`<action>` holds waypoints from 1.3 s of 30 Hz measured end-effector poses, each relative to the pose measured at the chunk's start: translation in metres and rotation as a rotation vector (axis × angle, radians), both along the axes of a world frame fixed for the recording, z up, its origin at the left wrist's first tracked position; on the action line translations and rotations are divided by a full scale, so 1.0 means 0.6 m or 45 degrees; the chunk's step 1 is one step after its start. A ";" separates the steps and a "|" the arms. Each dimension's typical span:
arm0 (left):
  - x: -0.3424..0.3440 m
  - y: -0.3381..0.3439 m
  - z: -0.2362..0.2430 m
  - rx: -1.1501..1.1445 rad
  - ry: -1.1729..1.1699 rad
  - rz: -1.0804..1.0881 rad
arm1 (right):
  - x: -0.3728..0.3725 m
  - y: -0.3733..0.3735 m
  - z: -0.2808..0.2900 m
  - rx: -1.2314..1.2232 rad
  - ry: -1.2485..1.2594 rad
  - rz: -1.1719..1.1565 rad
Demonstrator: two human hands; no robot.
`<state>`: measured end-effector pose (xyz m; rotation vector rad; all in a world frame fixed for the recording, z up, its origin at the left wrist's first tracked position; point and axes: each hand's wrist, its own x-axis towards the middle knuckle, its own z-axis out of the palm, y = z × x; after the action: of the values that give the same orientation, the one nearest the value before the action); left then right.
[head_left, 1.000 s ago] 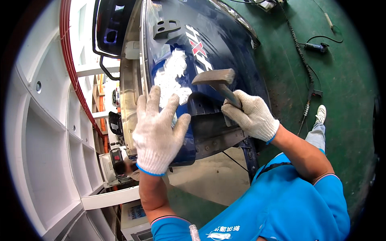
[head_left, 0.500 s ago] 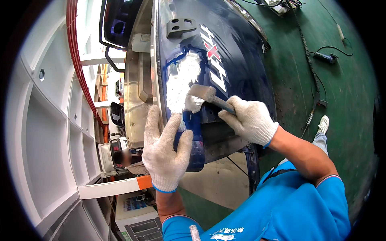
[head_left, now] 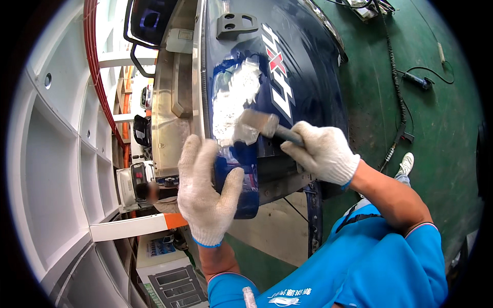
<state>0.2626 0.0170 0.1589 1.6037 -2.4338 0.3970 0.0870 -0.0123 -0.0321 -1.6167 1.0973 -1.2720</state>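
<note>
A hammer with a short, broad metal head is gripped by its handle in my right hand, which wears a white knit glove. The slightly blurred head lies over the lower right part of a bright bare-metal patch on a dark blue vehicle panel. I cannot tell whether it touches the metal. My left hand, gloved alike, is open at the panel's near left edge, just below the patch. Its thumb is apart from the fingers, which extend toward the metal edge, and it holds nothing.
A black bracket sticks up from the panel beyond the patch. On the green floor at right lie a corded power tool and a dark hose. White beams, a cabinet and another person are at left.
The view has shifted slightly. The hammer head has turned a little and is blurred over the patch. My left index and middle fingers are closer together.
</note>
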 end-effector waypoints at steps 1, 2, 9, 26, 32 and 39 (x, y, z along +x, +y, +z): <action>0.005 0.000 -0.003 -0.011 0.082 0.005 | -0.014 0.001 -0.002 0.073 -0.096 0.035; 0.004 0.001 0.002 0.046 -0.010 0.127 | -0.037 0.005 0.005 0.254 -0.332 0.129; -0.033 -0.032 0.020 0.272 -0.111 0.458 | -0.138 0.026 -0.112 0.476 -0.382 -0.122; -0.086 -0.177 0.032 0.418 -0.003 0.674 | -0.118 -0.006 -0.101 0.510 -0.401 0.290; -0.048 -0.165 0.047 0.621 0.351 0.597 | -0.088 -0.051 -0.064 0.197 -0.290 0.340; -0.033 -0.169 0.046 0.534 0.211 0.549 | -0.052 -0.091 -0.028 -0.311 -0.413 0.177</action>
<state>0.2427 -0.0843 0.1866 2.2385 -2.1317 -0.2014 0.0556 -0.0668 -0.0488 -1.5582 0.6401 -1.5541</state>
